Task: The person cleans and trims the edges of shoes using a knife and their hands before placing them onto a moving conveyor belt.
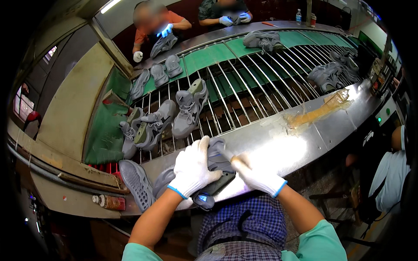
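L hand (191,168): holding gray shoe (217,158), thumb spreading wide
R hand (257,176): curling in at shoe's 3 o'c., blurring; can't tell if gripping anything
Shoe loc.: sitting at 6 o'c., over metal ledge (300,150)
Patterned sole (136,185): lying at 8 o'c.

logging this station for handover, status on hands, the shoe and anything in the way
Left hand on gray shoe; right hand gripping blurred tool beside it. Shoe over metal ledge. Gray sole to the left, not between hands.
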`<state>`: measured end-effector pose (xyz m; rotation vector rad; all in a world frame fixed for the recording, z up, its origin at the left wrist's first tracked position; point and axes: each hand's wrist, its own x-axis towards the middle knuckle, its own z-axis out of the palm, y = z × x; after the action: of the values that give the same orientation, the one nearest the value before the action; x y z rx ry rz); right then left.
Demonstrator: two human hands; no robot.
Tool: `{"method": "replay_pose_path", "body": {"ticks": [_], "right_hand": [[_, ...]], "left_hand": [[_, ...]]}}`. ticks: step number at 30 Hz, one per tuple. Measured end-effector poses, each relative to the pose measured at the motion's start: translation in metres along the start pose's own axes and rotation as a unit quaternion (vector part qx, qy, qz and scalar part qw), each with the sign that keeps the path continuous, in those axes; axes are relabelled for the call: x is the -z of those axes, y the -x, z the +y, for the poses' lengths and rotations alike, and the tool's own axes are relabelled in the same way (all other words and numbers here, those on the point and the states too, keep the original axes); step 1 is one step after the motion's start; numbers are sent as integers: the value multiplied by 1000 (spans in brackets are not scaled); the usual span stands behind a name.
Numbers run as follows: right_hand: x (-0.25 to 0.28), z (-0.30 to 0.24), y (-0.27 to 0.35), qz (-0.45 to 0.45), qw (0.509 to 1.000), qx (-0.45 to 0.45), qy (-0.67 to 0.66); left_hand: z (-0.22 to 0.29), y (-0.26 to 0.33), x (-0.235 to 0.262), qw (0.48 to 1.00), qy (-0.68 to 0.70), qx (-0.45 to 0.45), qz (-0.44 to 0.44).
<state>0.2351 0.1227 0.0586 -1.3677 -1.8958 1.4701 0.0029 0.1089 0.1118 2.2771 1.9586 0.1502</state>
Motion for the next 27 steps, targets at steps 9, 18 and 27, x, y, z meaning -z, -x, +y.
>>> {"method": "replay_pose_path", "body": {"ticks": [9, 18, 27], "right_hand": [[-24, 12, -24, -51, 960, 93, 260], [25, -5, -1, -182, 899, 173, 360], [64, 49, 22, 198, 812, 169, 523]], "left_hand": [[-8, 4, -9, 998, -1, -44, 37], [-14, 62, 8, 972, 61, -221, 59], [20, 201, -106, 941, 92, -162, 283]]}}
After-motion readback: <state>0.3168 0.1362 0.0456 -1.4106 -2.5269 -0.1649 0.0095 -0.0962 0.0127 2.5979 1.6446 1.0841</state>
